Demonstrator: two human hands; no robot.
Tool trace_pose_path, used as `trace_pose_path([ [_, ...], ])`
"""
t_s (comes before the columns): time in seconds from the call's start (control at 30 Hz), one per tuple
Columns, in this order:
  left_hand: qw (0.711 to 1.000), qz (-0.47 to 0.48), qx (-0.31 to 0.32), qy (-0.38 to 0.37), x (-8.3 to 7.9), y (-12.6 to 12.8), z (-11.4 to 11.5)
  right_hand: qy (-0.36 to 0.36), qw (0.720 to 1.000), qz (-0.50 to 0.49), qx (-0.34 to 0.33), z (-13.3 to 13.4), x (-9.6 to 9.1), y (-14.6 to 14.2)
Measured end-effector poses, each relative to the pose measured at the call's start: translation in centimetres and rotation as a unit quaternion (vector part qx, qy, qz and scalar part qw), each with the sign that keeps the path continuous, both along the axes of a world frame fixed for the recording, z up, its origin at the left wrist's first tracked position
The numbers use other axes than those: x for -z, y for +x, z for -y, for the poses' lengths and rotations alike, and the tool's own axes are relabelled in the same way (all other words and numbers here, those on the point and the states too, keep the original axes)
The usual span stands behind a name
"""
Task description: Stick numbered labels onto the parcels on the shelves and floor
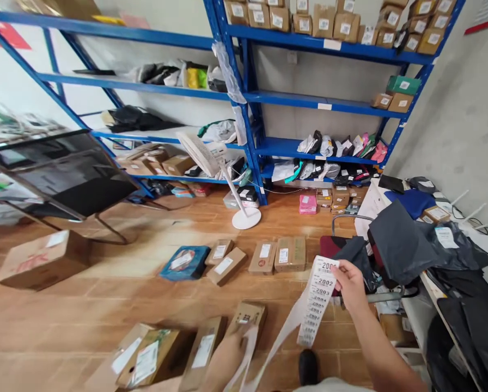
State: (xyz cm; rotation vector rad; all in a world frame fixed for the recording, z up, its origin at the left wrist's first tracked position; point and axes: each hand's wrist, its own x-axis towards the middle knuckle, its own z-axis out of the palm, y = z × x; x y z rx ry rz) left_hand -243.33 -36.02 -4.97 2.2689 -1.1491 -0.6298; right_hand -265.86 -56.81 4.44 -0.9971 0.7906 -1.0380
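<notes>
My right hand (350, 280) pinches the top end of a long white strip of numbered labels (315, 307). Printed numbers such as 2002 and 2003 show on the strip, which hangs down and trails toward the lower left. My left hand (227, 356) is blurred, low in the picture. Its fingers are closed at another length of the strip, beside a small cardboard box (248, 316). Left of that hand stand a narrow cardboard box (205, 343) and a larger box with white labels (148, 359), all on the floor.
More parcels lie ahead: a blue package (184, 263), cardboard boxes (291, 253), and a big box (43, 258) at left. A white fan (246, 218) stands before blue shelves (244, 98) with parcels. A black chair (76, 196) is left; a table (435, 288) with dark bags is right.
</notes>
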Motion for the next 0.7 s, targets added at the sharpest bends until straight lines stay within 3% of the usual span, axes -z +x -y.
trace_pose_path([
  [0.03,0.998,-0.027,0.061,0.001,-0.9,-0.1,1.6,0.010,1.000,0.000,-0.022,0.6,0.4,1.4],
  [0.1,0.991,-0.060,0.112,-0.041,-2.9,-0.4,4.3,0.030,0.998,-0.002,-0.058,1.5,1.2,3.7],
  [0.17,0.987,-0.076,0.102,-0.101,-4.7,-0.8,6.5,0.049,0.995,-0.004,-0.089,1.9,1.9,5.9],
  [0.27,0.968,-0.135,0.019,-0.209,-5.9,-0.8,9.3,0.081,0.985,-0.014,-0.150,2.0,2.8,8.8],
  [0.37,0.925,-0.270,-0.044,-0.262,-5.6,0.4,11.5,0.101,0.977,-0.027,-0.186,1.8,3.7,11.5],
  [0.5,0.877,-0.397,-0.093,-0.255,-4.3,3.5,13.8,0.118,0.975,-0.044,-0.186,1.8,4.8,14.9],
  [0.6,0.869,-0.424,-0.110,-0.232,-3.5,6.6,14.6,0.131,0.975,-0.061,-0.166,2.0,5.8,17.6],
  [0.7,0.885,-0.405,-0.110,-0.202,-2.7,9.8,14.7,0.133,0.977,-0.077,-0.148,1.9,7.2,20.6],
])
